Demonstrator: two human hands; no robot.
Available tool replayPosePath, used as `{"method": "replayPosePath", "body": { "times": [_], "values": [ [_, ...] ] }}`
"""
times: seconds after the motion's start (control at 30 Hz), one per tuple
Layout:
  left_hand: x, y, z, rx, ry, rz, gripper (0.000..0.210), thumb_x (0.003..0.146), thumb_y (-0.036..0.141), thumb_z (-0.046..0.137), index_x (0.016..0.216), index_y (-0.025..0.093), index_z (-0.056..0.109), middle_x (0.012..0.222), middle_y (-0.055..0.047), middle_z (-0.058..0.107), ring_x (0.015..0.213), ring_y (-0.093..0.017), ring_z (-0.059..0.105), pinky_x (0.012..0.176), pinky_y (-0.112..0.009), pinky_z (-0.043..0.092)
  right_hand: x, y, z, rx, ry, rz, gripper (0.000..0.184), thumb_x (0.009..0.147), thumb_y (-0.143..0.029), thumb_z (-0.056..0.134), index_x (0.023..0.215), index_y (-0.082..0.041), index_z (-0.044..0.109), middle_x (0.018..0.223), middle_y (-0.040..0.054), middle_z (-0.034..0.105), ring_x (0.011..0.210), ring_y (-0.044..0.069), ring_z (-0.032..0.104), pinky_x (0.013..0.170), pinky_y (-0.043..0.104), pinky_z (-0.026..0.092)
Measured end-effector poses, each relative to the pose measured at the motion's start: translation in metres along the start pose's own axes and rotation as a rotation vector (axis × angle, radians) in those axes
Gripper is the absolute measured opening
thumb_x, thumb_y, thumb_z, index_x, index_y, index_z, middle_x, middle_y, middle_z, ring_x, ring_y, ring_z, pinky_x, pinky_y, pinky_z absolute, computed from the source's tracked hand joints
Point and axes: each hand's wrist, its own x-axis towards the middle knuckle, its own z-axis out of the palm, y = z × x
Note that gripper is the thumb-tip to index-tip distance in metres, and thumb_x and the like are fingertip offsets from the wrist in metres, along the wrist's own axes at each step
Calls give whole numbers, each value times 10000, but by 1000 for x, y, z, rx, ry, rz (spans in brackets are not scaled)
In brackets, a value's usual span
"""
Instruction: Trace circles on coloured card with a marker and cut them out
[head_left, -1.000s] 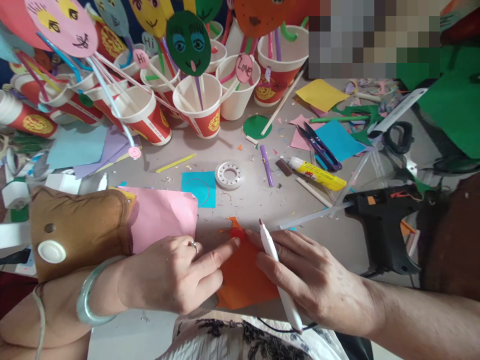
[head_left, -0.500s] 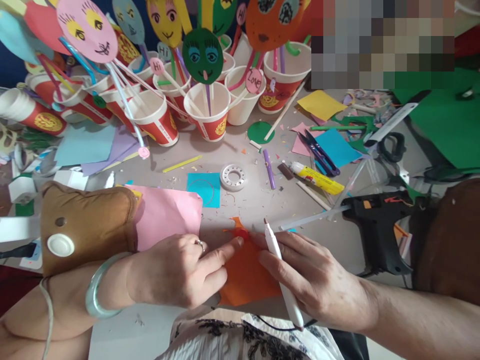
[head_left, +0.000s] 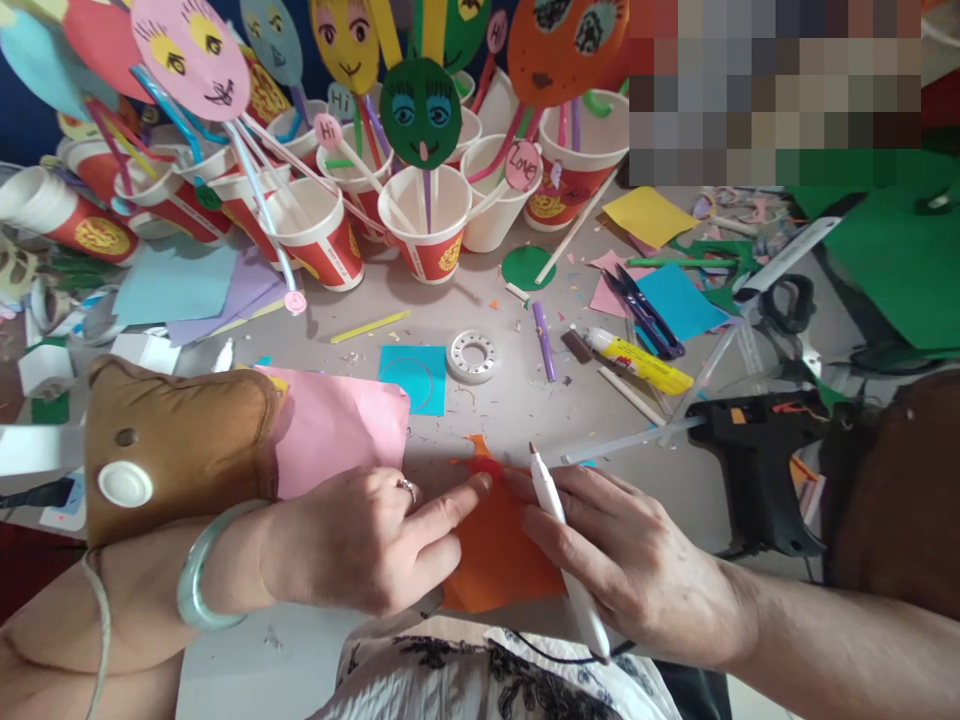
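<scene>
A small red disc (head_left: 487, 470) lies at the top edge of an orange sheet of paper (head_left: 501, 560). My left hand (head_left: 375, 540) has its index finger stretched out, the tip on the edge of the disc, while the other fingers are partly bent and hold nothing. Held between the thumb and fingers of my right hand (head_left: 630, 550) is a white marker pen (head_left: 562, 530). Its brown tip points up and away from the paper. The fingertips of my right hand reach the disc's right side, resting on the orange sheet and partly hiding it.
Paper cups (head_left: 426, 225) with paper faces on straws line the back. A clear ring (head_left: 472, 357) and blue square (head_left: 412, 380) lie ahead. At right are a glue tube (head_left: 641, 362), blue snips (head_left: 646, 312) and a black glue gun (head_left: 757, 470). A brown cushion (head_left: 180, 440) sits left.
The view has shifted slightly, so things appear a little further right. Both hands keep the same pose on the disc and paper.
</scene>
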Motion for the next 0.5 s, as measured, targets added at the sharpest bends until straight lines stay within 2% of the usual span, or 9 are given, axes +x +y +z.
{"method": "replayPosePath", "body": {
  "times": [0.13, 0.27, 0.5],
  "values": [
    [-1, 1, 3, -28, 4, -7, 147, 832, 122, 568, 703, 188, 541, 1282, -181, 717, 428, -95, 497, 372, -294, 362, -1, 1, -1, 5, -11, -6, 201, 916, -49, 478, 1071, -122, 584, 854, 135, 706, 889, 277, 655, 692, 372, 566],
    [-3, 3, 8, -12, 27, -16, 169, 864, 145, 577, 701, 182, 552, 1291, -179, 715, 442, -87, 512, 359, -285, 356, 2, 2, -3, 38, -37, -4, 216, 924, -54, 485, 1096, -131, 590, 883, 138, 718, 952, 280, 679, 729, 368, 579],
    [-2, 5, 10, -9, 61, -49, 111, 868, 153, 584, 784, 159, 656, 1274, -186, 723, 476, -106, 573, 362, -281, 402, 3, 4, -6, 41, -53, 14, 257, 937, -91, 522, 1175, -129, 612, 1134, 181, 750, 1022, 285, 699, 746, 359, 592]
  ]
}}
